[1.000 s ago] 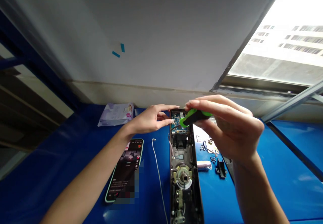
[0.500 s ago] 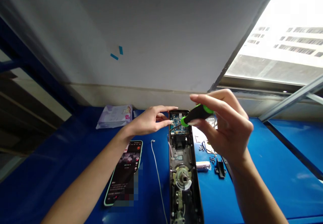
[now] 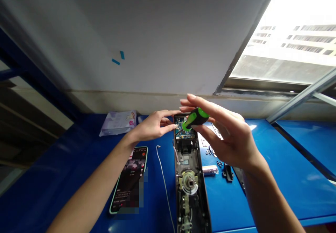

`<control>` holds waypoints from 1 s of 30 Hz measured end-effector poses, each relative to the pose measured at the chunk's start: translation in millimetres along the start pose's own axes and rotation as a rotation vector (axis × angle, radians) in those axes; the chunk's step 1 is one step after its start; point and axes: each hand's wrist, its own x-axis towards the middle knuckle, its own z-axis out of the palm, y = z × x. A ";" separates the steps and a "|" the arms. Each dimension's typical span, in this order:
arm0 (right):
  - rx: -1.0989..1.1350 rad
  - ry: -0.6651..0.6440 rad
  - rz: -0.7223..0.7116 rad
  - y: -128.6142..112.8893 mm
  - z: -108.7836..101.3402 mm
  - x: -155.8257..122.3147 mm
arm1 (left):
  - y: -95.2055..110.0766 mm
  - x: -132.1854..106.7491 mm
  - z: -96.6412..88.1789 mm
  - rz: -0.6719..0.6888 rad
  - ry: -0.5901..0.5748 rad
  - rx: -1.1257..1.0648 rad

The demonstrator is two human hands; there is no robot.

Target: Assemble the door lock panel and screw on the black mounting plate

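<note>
A long black housing, open at the top, lies lengthwise before me and looks like a door lock body. At its far end sits a blue circuit board, partly covered by my right hand. My right hand holds a green and black screwdriver between thumb and fingers. The shaft slants down left to the board's left edge; its very tip is hard to make out. With thumb and fingers, my left hand grips the far left rim of the housing. Nearer me in the housing is a round metal spindle mechanism.
On the blue table, right of the housing, lie several small screws, a black bracket and a wrapped cylinder. To the left are a phone, a white cable and a lilac packet. A wall stands behind.
My right hand has shifted left and turned about the screwdriver handle, its fingers now straighter. My left hand keeps its place on the housing. The view has moved slightly.
</note>
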 end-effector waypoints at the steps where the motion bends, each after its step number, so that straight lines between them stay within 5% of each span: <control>1: -0.040 0.040 -0.021 -0.2 0.1 0.1 | -0.3 0.1 0.2 -0.002 0.005 0.003; 4: -0.227 0.221 -0.041 0.9 3.3 0.8 | -0.1 0.4 0.9 -0.030 0.009 0.009; 10: -0.129 0.074 0.009 -0.4 2.8 -4.5 | 1.9 -0.2 -0.6 0.010 -0.009 0.029; 13: -0.138 0.237 0.012 -3.0 -7.6 -14.1 | 9.4 -1.3 0.7 0.029 0.004 0.191; 16: -0.199 0.515 0.013 -2.1 -25.1 -27.3 | 24.5 -1.0 12.5 0.142 0.190 0.528; 18: -0.298 0.561 0.109 2.5 -36.8 -38.3 | 35.0 -0.2 27.1 0.300 0.342 0.653; 23: -0.477 0.277 0.373 26.5 -45.7 -70.2 | 42.0 0.2 68.2 0.536 0.087 0.789; 30: -0.396 0.261 0.389 48.3 -33.4 -93.8 | 32.3 1.1 82.9 0.524 -0.029 0.868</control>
